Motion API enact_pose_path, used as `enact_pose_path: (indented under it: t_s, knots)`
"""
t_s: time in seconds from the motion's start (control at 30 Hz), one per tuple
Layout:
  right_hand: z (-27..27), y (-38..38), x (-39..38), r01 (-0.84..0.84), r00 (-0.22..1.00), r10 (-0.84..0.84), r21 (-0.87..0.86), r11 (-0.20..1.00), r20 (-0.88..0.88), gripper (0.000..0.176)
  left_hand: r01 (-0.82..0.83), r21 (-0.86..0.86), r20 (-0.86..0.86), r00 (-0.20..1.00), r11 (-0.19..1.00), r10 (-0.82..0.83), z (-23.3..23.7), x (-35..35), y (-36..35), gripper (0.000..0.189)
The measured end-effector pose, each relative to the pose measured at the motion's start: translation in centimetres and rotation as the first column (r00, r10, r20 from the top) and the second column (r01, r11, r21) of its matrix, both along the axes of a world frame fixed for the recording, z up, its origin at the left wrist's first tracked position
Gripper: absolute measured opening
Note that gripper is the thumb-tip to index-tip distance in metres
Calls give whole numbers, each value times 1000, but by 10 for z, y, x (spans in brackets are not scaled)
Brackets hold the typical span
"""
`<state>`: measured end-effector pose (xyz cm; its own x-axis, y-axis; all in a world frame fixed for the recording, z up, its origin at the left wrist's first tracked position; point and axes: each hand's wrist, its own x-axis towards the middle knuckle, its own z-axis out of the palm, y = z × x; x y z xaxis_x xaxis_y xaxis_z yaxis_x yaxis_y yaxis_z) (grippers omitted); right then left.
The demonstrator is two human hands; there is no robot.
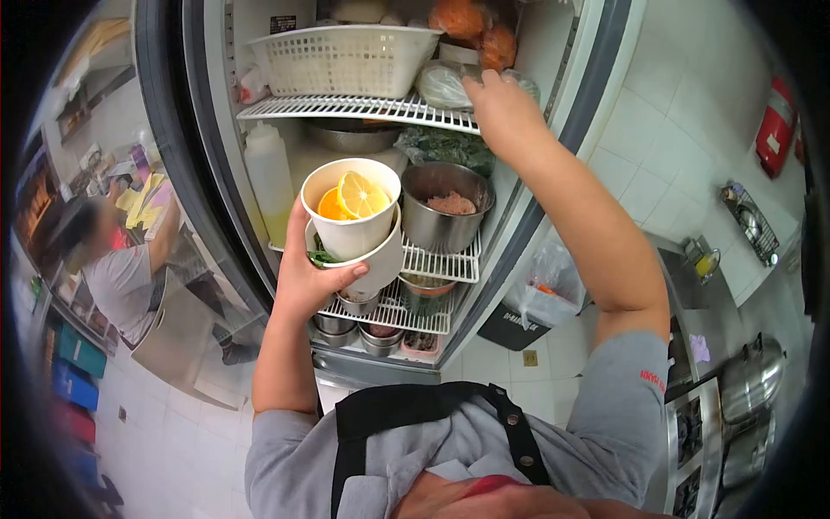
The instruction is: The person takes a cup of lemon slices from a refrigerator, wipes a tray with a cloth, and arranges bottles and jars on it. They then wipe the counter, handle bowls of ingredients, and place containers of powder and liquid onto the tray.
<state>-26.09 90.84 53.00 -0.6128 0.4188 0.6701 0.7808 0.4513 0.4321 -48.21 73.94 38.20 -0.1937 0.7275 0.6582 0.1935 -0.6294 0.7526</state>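
Note:
My left hand (316,259) is closed around two stacked white paper cups in front of the open fridge. Lemon and orange slices (361,195) fill the upper cup (353,235); green leaves (323,257) poke out of the lower cup (380,275) beneath it. Up on the top rack, my right hand (508,117) has its fingers curled at a clear plastic bag (444,86), and the fingertips are partly hidden. Left of that bag stands a white plastic basket (346,60). Bagged orange produce (458,19) sits behind my right hand.
A steel pot with minced meat (450,203), bagged greens (450,149) and a squeeze bottle (268,173) occupy the shelf below. Smaller metal containers (380,339) sit lower. A lined bin (519,322) is right of the fridge; a seated person (130,277) is at left.

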Motion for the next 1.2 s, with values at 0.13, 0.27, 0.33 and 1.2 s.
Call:
enact_pose_path:
  t_s: [0.13,0.27,0.33,1.2]
  knots:
    - [4,6,-1,1,999,-6,-106,994,-46,28,-36,13,30,999,999,36,5,2,1,103]
    - [8,8,-2,-32,998,23,-158,987,-61,23,-11,116,55,998,993,5,38,4,1,99]
    - [7,1,-7,-4,999,-3,-163,987,-44,20,29,147,65,997,989,-39,68,6,4,99]
    - [48,-4,3,288,953,-240,-302,909,185,67,24,105,32,999,994,-27,177,42,63,82]
